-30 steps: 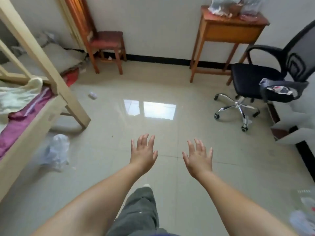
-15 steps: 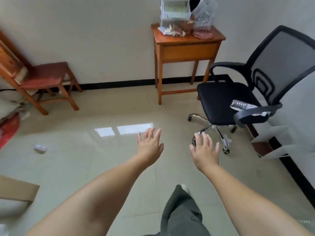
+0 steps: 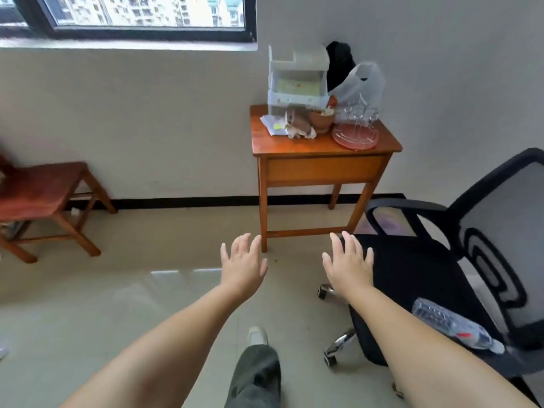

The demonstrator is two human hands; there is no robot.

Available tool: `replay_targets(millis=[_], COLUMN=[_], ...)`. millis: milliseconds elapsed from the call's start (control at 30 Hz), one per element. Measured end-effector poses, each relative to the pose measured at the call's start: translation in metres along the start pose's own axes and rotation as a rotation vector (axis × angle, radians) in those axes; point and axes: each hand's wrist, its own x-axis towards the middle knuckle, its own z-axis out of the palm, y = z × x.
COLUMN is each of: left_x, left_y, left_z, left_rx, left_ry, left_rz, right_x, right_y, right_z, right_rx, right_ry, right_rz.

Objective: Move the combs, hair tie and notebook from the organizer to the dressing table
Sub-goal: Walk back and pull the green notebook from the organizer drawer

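Observation:
A white plastic organizer stands at the back of a small wooden table against the far wall; a pale sheet with a red mark shows in its open shelf. I cannot make out combs, a hair tie or a notebook. My left hand and my right hand are stretched out in front of me, palms down, fingers spread and holding nothing. Both hands are well short of the table, over the floor in front of it.
A black mesh office chair with a plastic bottle on its seat stands right of my right arm. The table also carries a clay pot, crumpled paper, a pink tray and a plastic bag. A red wooden chair stands left.
My view has swung right and lifted, from the bed and floor to the window and table. The table and office chair are nearer. Both hands stay open and outstretched.

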Motion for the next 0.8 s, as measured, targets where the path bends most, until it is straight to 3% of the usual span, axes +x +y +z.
replay_targets(millis=[367,633,800], left_x=[0.34,0.536,0.624], left_y=[0.032,0.068,0.098], left_z=[-0.103,-0.147,-0.158], left_rx=[-0.041,-0.143,-0.342], left_ry=[0.141,0.231,0.011], left_rz=[0.157,0.198,-0.016], right_x=[0.31,0.522,0.625], right_y=[-0.029,-0.055,-0.07], right_z=[-0.087,-0.135,-0.145], right_rx=[0.086,0.322,0.426], right_ry=[0.137,0.213,0.095], right_rz=[0.066,-0.075,-0.035])
